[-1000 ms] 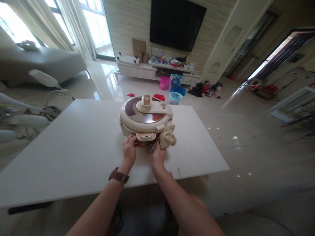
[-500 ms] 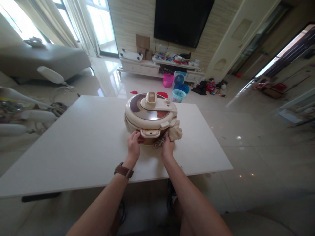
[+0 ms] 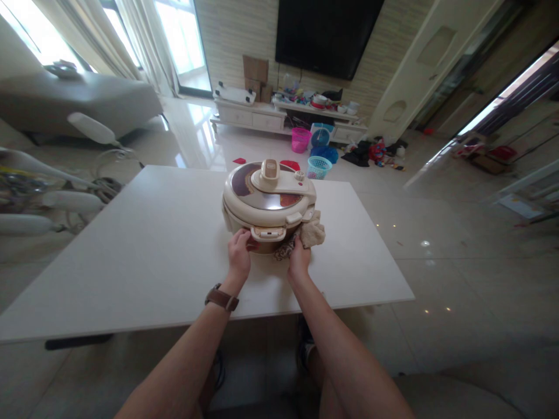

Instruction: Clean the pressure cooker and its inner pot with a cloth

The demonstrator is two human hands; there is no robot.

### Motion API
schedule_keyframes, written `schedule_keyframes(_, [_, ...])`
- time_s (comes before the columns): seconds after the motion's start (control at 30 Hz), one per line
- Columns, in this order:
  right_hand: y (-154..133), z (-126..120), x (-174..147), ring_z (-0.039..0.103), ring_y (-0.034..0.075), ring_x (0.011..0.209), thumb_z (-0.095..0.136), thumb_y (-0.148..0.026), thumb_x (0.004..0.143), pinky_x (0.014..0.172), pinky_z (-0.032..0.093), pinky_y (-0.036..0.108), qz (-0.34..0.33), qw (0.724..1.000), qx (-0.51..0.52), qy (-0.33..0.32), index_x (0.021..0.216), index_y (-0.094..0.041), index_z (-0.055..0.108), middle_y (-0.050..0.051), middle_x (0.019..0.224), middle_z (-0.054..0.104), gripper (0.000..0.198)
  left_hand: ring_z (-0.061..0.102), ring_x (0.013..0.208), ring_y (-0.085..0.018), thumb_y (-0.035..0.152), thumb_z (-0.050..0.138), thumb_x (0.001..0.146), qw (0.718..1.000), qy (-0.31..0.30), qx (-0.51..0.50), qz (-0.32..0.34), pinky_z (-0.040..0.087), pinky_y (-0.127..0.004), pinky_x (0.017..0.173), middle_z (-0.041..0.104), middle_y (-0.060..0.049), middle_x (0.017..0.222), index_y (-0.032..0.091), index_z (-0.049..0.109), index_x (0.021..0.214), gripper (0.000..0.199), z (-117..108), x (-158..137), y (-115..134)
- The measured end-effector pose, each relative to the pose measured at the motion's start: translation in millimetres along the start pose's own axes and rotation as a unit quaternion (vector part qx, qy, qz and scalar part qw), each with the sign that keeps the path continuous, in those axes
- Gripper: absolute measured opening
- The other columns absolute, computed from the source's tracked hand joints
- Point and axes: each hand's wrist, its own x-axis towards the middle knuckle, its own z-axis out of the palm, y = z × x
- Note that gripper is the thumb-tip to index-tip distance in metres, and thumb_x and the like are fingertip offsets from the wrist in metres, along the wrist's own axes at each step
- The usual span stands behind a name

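Observation:
A cream and brown electric pressure cooker [image 3: 273,203] stands upright on the white table [image 3: 166,244], its lid closed. On the lid are a brown-topped knob and a small valve. My left hand [image 3: 238,251], with a brown watch strap at the wrist, has its fingers bent against the cooker's lower side, just left of the front handle [image 3: 268,233]. A bunched beige and patterned cloth [image 3: 313,231] is in my right hand [image 3: 300,256], pressed to the cooker's lower right side. The right fingertips are hidden by the cloth.
White fans [image 3: 92,129] stand left of the table. Beyond the table, a light-blue basket [image 3: 319,167] and a pink basket [image 3: 300,140] sit on the floor before a cluttered TV cabinet [image 3: 266,120]. Dark bags [image 3: 357,156] lie to their right.
The view has shifted slightly. Both hands stay at the same spots on the cooker, and the cloth stays in my right hand.

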Motion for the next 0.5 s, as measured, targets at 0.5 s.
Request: schedule_keyframes(0.5, [-14.4,3.9,-6.3,0.065,0.025,0.123,0.065,-0.045,0.086,0.111,0.049,0.046,0.045,0.998,0.001,0.033,0.129,-0.013,0.069,0.015,0.132,0.07,0.053,0.057,0.058,-0.014,0.043,0.06,0.073,1.0,0.0,-0.009,0.001,0.047,-0.024,0.053,0.056,0.001,0.065,0.021,0.057,0.068,0.023,-0.2,-0.3,-0.5])
